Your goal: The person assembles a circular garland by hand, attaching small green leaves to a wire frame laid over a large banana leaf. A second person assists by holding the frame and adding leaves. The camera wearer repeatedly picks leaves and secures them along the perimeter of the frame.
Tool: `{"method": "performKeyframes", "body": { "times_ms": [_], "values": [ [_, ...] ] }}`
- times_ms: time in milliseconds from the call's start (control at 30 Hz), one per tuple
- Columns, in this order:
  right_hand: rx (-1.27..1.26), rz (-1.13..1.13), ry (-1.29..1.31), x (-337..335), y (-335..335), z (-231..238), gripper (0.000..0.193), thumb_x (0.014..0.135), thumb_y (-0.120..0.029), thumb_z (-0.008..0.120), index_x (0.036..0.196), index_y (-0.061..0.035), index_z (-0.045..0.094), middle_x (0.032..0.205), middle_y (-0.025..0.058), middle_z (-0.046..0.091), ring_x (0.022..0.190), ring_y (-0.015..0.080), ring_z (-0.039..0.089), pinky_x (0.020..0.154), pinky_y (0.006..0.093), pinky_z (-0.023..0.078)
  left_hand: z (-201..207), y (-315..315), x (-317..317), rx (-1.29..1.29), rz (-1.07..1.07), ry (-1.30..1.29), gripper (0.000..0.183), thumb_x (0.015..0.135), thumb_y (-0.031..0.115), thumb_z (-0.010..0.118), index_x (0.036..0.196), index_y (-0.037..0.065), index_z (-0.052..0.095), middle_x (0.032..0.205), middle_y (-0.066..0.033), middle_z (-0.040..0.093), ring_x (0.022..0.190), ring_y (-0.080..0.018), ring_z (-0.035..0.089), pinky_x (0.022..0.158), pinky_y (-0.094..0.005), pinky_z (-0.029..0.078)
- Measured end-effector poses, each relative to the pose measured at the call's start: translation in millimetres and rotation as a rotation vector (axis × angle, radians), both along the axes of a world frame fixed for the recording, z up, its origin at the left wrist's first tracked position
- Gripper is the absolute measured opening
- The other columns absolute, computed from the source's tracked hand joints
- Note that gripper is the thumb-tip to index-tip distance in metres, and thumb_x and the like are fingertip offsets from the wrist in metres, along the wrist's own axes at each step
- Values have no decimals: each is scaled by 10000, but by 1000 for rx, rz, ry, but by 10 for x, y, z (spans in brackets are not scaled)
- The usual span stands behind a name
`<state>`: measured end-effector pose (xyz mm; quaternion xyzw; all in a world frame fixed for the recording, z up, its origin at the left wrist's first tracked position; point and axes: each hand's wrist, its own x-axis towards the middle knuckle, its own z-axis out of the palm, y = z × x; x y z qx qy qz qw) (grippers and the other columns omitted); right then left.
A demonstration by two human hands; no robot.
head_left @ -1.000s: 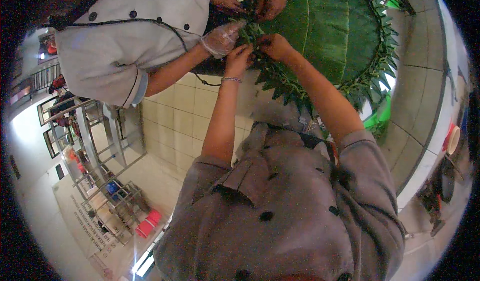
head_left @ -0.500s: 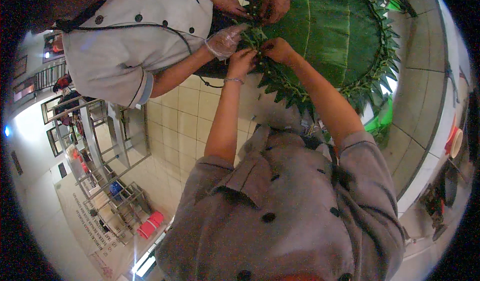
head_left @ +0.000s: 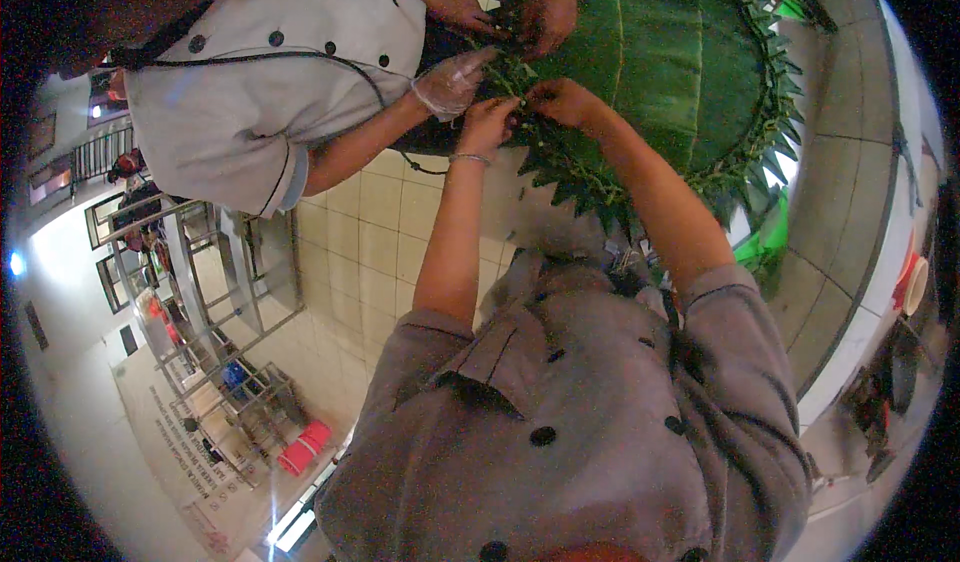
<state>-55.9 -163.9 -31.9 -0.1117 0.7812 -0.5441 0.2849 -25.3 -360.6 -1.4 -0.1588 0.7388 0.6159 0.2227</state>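
A large round tray lined with green banana leaf (head_left: 660, 62) fills the top centre, its rim trimmed with folded leaf points (head_left: 590, 177). My left hand (head_left: 488, 124), with a thin bracelet at the wrist, pinches the leaf trim at the tray's near-left rim. My right hand (head_left: 562, 102) pinches the same trim right beside it, fingertips almost touching. A co-worker in a white jacket (head_left: 270, 72) stands at left; that person's gloved hand (head_left: 450, 82) touches the rim next to my left hand. Two more bare hands (head_left: 548, 12) work the rim farther back.
Beige floor tiles (head_left: 370, 222) lie below the tray. Metal racks (head_left: 200, 292) and a red crate (head_left: 303, 449) stand at lower left. A tiled ledge (head_left: 850, 192) curves along the right, with a red and white cup (head_left: 910, 284) beyond it.
Both my hands have stayed pinched on the leaf trim at the same spot. The co-worker's gloved hand has stayed close beside my left hand. The view has shifted slightly.
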Motion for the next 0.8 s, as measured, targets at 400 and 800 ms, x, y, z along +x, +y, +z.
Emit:
{"method": "performKeyframes", "body": {
  "times_ms": [400, 800],
  "values": [
    [12, -30, -14, 9, 1, -7, 171, 878, -160, 664, 1012, -69, 715, 859, -2, 686, 776, 103, 576, 746, 294, 504, -102, -42, 8, 94, -1, 18, 140, 874, 248, 722, 855, 131, 648, 715, 33, 519, 638, -86, 478, 522, -255, 368],
    [-147, -133, -66, 60, 50, -38, 188, 875, -219, 716, 978, -64, 736, 777, -11, 664, 663, 90, 551, 611, 276, 489, -111, 32, -40, 207, 92, -147, 138, 880, 252, 708, 898, 131, 645, 738, 20, 516, 671, -99, 478, 545, -264, 369]
  ]
}}
